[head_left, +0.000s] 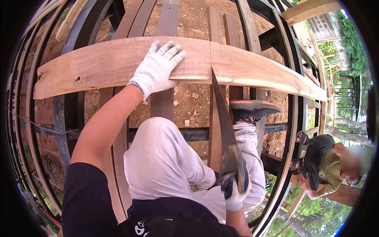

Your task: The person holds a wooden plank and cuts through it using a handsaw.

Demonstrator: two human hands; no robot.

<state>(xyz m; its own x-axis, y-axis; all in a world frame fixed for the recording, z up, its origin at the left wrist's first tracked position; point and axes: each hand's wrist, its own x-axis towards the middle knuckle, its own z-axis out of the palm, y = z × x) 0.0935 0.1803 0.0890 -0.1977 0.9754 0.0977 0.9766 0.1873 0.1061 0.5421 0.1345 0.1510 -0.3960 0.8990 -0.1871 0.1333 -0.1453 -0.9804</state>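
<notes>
A long brown wooden plank (pixel 110 63) lies crosswise in front of me. My left hand (pixel 156 71), in a white knit glove, rests flat on it left of the middle, fingers outstretched and thumb at the near edge. In my right hand (pixel 236 189), also gloved, is the handle of a handsaw (pixel 224 118). Its dark blade points away from me, and the tip end meets the plank's near edge. From there a thin dark line runs across the board to its far edge. The right hand's fingers wrap the handle and are partly blurred.
Dark metal beams (pixel 67 122) and lengthwise boards (pixel 165 106) form an open frame beneath the plank. Wood chips (pixel 195 95) lie on the brown ground below. My shoe (pixel 254 107) is close right of the blade. Another person (pixel 329 166) sits at the far right.
</notes>
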